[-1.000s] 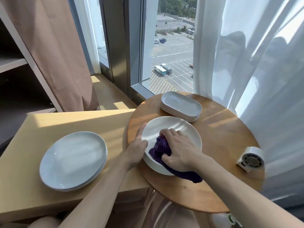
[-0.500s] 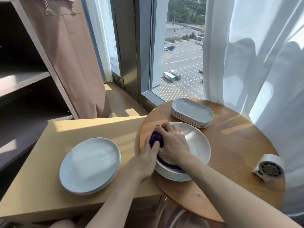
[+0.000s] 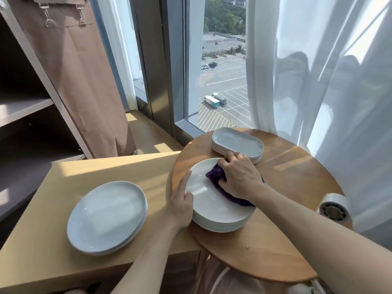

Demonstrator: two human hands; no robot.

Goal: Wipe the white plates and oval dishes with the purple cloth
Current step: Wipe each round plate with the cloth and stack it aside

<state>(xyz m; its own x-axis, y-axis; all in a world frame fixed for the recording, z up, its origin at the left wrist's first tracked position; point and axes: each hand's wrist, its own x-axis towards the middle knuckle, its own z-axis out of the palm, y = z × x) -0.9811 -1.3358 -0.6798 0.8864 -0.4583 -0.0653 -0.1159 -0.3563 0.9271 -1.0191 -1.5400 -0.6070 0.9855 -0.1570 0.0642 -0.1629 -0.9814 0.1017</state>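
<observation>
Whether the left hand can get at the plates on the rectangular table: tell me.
Probably yes. The left hand rests on the rim of the other stack, and only bare tabletop lies between it and those plates.

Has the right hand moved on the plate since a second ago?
Yes. The right hand, with the purple cloth, has slid from the top plate's near side to its far rim, close to the oval dishes.

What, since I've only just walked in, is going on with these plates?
A person is wiping the top plate of a stack on the round table. Their right hand grips the bunched purple cloth on it; the left hand touches the stack's rim. Oval dishes are stacked just behind, and more plates sit on the lighter table to the left.
</observation>
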